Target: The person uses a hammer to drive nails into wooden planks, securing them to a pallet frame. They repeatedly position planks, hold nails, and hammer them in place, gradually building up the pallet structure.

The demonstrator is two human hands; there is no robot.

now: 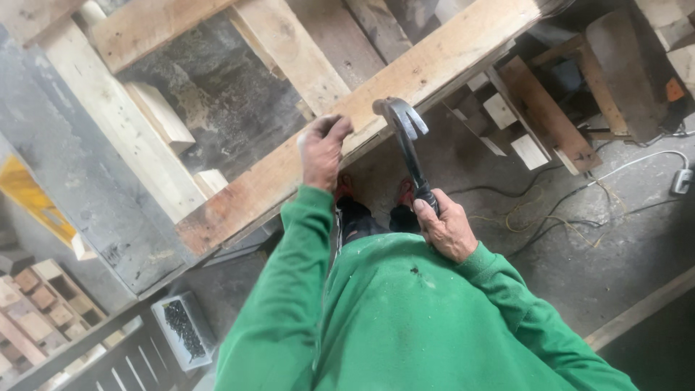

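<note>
Hammer (405,137) gripped in the right hand (445,228) hangs raised just beside the left hand (322,148), which pinches something too small to tell against the plank (376,108), mid-nailing, seemingly.

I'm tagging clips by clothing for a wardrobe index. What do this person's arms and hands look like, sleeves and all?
Both arms are covered by long, bright green sleeves of a sweatshirt-like top, loose and creased, ending in ribbed cuffs at the wrists. The left hand and right hand are bare: no gloves, and no rings or watch can be seen. A small dark speck marks the green top's front, between the sleeves.
</note>
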